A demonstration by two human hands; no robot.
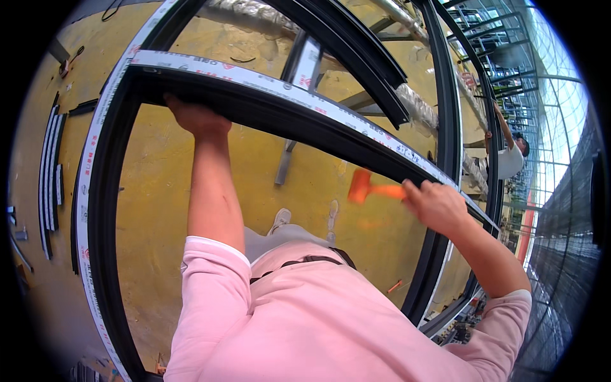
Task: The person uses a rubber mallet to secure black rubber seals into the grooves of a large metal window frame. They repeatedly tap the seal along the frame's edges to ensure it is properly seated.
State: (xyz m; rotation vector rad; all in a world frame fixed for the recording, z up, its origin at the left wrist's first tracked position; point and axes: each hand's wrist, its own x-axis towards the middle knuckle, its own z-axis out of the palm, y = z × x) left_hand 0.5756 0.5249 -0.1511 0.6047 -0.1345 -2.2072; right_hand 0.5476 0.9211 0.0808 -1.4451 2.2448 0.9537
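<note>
A large black frame with white printed protective film along its faces surrounds me, and a black crossbar runs across it in front of me. My left hand grips the crossbar from below near its left corner; part of its fingers is hidden by the bar. In my right hand is an orange mallet, held by its handle. The mallet's head, slightly blurred, points left, below the crossbar and apart from it.
Long dark profiles lie beyond the crossbar, near plastic-wrapped supports. Several profile strips rest on the yellow floor at left. A small orange-handled tool lies on the floor. Another person stands at far right.
</note>
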